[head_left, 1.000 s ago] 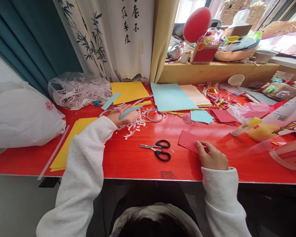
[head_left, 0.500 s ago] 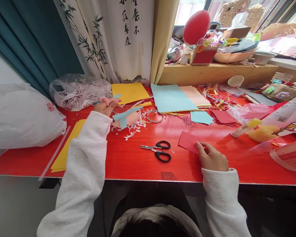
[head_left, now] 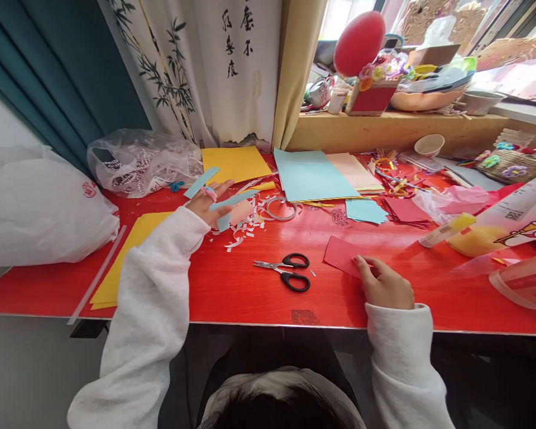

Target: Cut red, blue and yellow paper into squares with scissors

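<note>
My left hand (head_left: 209, 205) is spread over the paper scraps at the left of the table, with a small pink item on one finger. Blue paper strips (head_left: 202, 182) lie around its fingers, and a pale pink piece of paper (head_left: 242, 210) sits just beyond the thumb. My right hand (head_left: 386, 283) pinches the right end of a red paper piece (head_left: 339, 255) resting on the table. Between the hands lie scissors (head_left: 290, 271) with black handles, blades slightly apart and pointing left.
White paper clippings (head_left: 245, 229) and a tape roll (head_left: 281, 210) are near my left hand. Yellow sheets (head_left: 236, 165) and blue sheets (head_left: 315, 176) stand behind. At right are a glue stick (head_left: 446, 230) and a plastic cup (head_left: 524, 280). A white bag (head_left: 44, 208) occupies the left.
My left hand has come from beside the clear bag toward me and right, its fingers spreading over the scraps. A small blue item now shows by the bag. My right hand has stayed put.
</note>
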Motion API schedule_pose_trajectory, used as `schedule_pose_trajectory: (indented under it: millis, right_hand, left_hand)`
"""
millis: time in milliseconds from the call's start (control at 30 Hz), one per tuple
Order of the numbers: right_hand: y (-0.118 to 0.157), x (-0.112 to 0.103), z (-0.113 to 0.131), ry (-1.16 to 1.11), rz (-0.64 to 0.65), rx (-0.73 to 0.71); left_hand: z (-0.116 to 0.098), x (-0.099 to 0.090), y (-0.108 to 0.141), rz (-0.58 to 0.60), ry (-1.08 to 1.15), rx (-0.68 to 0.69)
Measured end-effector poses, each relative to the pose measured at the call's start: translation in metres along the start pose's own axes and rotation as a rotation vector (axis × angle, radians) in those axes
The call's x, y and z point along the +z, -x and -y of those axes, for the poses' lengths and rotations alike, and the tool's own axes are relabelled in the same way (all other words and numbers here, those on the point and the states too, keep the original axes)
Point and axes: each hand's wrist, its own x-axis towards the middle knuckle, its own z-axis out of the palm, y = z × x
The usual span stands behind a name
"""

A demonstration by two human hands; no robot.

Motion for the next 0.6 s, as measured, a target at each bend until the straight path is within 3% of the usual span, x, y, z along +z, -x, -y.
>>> schedule_pose_trajectory:
  millis: [100,167,200,333,467,600]
  right_hand:
    - [-0.001,0.001,-0.001,-0.006,0.0,0.0]
    - [-0.001,0.002,-0.002,-0.001,-0.012,-0.009]
    - [-0.001,0.003,-0.002,0.006,-0.018,-0.013]
    - [-0.001,0.003,-0.002,0.024,-0.019,-0.022]
    - [0.0,0.001,0.0,0.045,-0.008,-0.012]
    - [0.0,-0.001,0.001,0.044,0.015,-0.002]
  left_hand:
    - [-0.009,-0.006,0.012,-0.121,-0.109,0.162]
    - [-0.019,-0.005,0.027,-0.265,-0.227,0.181]
    - [-0.024,-0.003,0.036,-0.262,-0.296,0.162]
    - [-0.035,0.022,0.07,0.007,-0.442,0.197]
    - [-0.033,0.046,0.082,0.058,-0.577,0.115]
    - [-0.024,0.049,0.072,0.18,-0.512,0.006]
